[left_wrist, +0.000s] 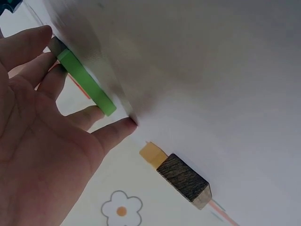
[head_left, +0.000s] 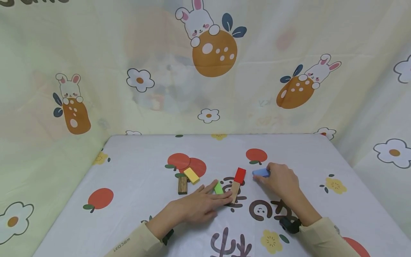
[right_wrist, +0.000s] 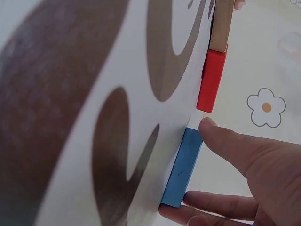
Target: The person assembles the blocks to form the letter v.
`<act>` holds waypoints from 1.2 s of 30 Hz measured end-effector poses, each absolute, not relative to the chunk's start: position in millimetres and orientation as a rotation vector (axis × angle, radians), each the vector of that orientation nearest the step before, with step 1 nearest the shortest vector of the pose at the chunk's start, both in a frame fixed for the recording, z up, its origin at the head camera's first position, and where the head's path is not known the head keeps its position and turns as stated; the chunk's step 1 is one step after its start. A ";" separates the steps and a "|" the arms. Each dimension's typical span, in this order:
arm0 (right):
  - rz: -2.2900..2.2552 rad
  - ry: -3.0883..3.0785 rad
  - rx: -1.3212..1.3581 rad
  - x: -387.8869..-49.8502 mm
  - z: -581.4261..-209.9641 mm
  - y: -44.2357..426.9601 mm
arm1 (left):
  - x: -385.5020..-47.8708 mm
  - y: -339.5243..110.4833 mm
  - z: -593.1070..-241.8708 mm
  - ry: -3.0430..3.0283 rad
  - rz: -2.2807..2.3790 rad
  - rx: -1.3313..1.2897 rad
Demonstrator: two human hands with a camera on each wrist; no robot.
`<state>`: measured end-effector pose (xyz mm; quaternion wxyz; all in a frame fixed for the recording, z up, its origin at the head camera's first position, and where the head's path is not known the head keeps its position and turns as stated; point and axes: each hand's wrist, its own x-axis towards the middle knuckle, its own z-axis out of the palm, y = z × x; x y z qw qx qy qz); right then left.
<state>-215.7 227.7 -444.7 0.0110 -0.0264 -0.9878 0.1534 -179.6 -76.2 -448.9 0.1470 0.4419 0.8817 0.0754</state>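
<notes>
Between thumb and fingers of the right hand [head_left: 282,181] is a blue block [head_left: 260,172], pinched end to end and lying low at the tabletop [right_wrist: 182,167]. My left hand [head_left: 198,205] reaches across with fingers spread and fairly straight. Its fingertips lie by a green block [head_left: 218,188] and the near end of a tan wooden block [head_left: 235,192]; firm contact is hard to make out. A red block [head_left: 239,175] adjoins the tan one's far end. Left of that hand, a yellow block [head_left: 191,175] lies against a dark-grained wooden block [head_left: 182,185].
A white cloth printed with fruit, flowers and brown lettering covers the table [head_left: 138,221]. Behind it hangs a pale curtain [head_left: 160,114] with rabbit prints, and similar cloth closes off both sides. Dark bands [head_left: 290,225] sit at the wrists.
</notes>
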 end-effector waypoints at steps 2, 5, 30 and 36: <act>0.483 -3.086 -0.073 -216.5 -444.4 227.3 | -179.5 -76.4 -448.9 2.541 0.208 1.275; 0.491 -3.091 -0.056 -217.4 -444.3 226.6 | -179.5 -76.5 -449.1 2.539 0.209 1.274; 0.541 -3.094 0.101 -224.6 -453.7 225.4 | -178.5 -77.4 -449.3 2.528 0.217 1.276; 0.562 -3.060 0.088 -222.8 -453.7 228.1 | -180.2 -77.2 -451.6 2.529 0.219 1.271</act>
